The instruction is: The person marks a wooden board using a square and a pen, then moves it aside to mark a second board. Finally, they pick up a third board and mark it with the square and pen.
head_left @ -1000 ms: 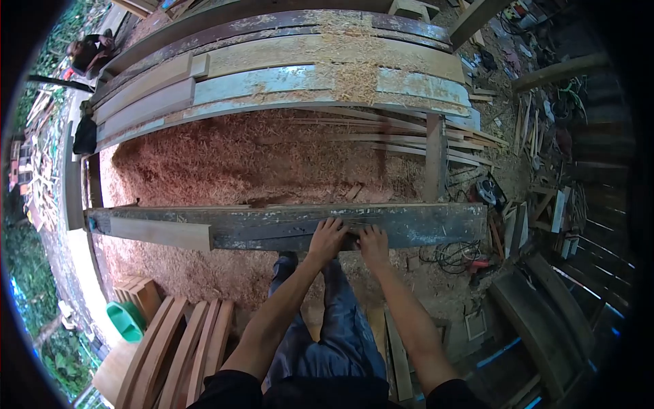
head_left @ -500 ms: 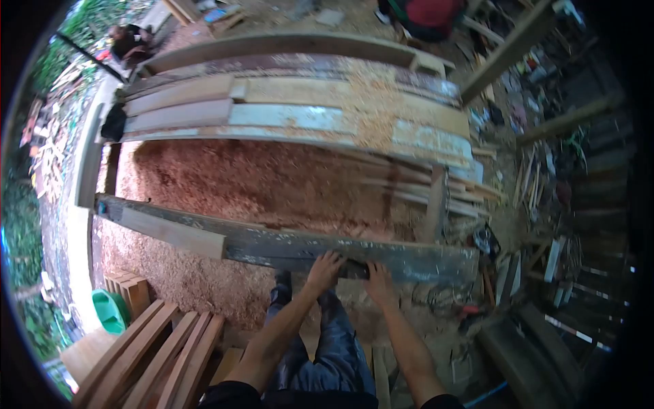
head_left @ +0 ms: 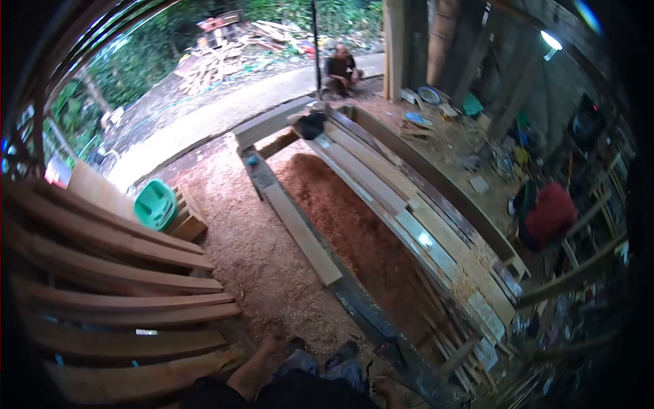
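Note:
My left hand point(head_left: 270, 342) hangs low over the shavings, left of my feet. It looks dim and small, and its fingers do not show clearly. Near the bottom edge is my right hand point(head_left: 385, 387), beside the dark painted beam point(head_left: 351, 301); its fingers are not clear either. A small black object point(head_left: 390, 349), of a kind I cannot make out, rests on the beam just above my right hand. Farther along the same beam lies a pale planed board point(head_left: 301, 234).
Several long planks point(head_left: 116, 273) are stacked at left, near a green basin point(head_left: 156, 205). Boards strewn with shavings cover the workbench point(head_left: 436, 225). One person point(head_left: 340, 70) squats by the path; another in red point(head_left: 550, 211) is at right. Shavings point(head_left: 231, 225) cover the ground.
My view has swung left, so the beam now runs diagonally. Both hands have come off the beam and the black object and dropped toward my body.

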Available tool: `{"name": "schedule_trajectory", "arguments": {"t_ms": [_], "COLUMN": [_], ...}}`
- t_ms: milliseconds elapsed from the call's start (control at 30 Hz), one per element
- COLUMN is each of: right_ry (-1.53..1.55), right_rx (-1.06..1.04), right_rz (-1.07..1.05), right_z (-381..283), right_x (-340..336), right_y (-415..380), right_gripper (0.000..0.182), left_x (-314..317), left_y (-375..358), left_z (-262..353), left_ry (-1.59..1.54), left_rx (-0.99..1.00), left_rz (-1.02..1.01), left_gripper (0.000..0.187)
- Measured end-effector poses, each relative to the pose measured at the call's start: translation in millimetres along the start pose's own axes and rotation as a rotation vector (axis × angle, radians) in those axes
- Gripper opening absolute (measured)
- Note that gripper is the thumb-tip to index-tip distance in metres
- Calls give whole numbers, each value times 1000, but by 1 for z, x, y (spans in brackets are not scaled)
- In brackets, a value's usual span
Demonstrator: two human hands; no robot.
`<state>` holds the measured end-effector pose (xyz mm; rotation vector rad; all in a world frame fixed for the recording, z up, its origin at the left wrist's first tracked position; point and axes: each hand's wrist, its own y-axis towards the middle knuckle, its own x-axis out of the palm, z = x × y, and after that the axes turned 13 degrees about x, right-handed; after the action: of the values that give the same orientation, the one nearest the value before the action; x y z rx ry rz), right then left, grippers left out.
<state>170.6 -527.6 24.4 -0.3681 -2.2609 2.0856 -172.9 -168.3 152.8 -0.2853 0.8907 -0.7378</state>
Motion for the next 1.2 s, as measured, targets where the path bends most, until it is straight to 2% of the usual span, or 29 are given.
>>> {"name": "schedule_trajectory", "arguments": {"t_ms": [67,100,133,200,267,333,433,500,533,600,633,767,833,900,933,1067,1133,1200], "right_ry": [29,87,-38,-290,-171,-85,-119,-163,-158,-382,-377,-417,-297,-185,-70,-175,-117,-40], "right_rx": [-16,-20,-81,-192,-235,-368,-373,-534,-528,-326,-344,-315,-201,-165,-142,-153,-135,-143], "right_rz": [34,60,111,240,237,258,269,348,343,477,506,551,385,334,284,278,281,279], "right_z": [-26,-38,-63,-144,-152,-184,-226,-238,-245,-264,-267,-273,-278,-285,-293,-330,-368,-401], "right_x": [6,10,13,24,30,47,77,96,105,123,130,126,118,112,106,85,86,88], "right_y": [-9,-14,-39,-149,-74,-76,-83,-68,-77,-130,-142,-117,-116,-110,-100,-37,-47,-21], "right_gripper": [21,18,19,21,20,21,25,30,30,32,31,31,34,35,38,38,36,36], "left_x": [-16,-21,-27,-24,-28,-27,-16,-24,-30,-36,-39,-32,-40,-51,-61,-100,-114,-110], "left_y": [-16,-31,-41,-54,-58,-70,-72,-80,-82,-83,-78,-57,-52,-40,-27,32,79,146], "left_z": [-30,-41,-53,-87,-108,-128,-182,-188,-191,-206,-212,-254,-255,-248,-241,-214,-222,-258], "left_ry": [-31,-197,-358,-329,-291,-320,-473,-525,-579,-574,-574,-613,-374,-411,-447,-385,-390,-443], "left_rx": [-36,-7,27,-65,-127,-202,-144,-193,-234,-234,-228,-174,-171,-219,-258,-246,-81,16], "left_rz": [80,138,197,214,217,116,166,201,242,219,202,231,160,143,137,121,120,156], "left_gripper": [34,34,33,34,35,35,32,31,31,30,31,36,30,30,30,27,36,36]}}
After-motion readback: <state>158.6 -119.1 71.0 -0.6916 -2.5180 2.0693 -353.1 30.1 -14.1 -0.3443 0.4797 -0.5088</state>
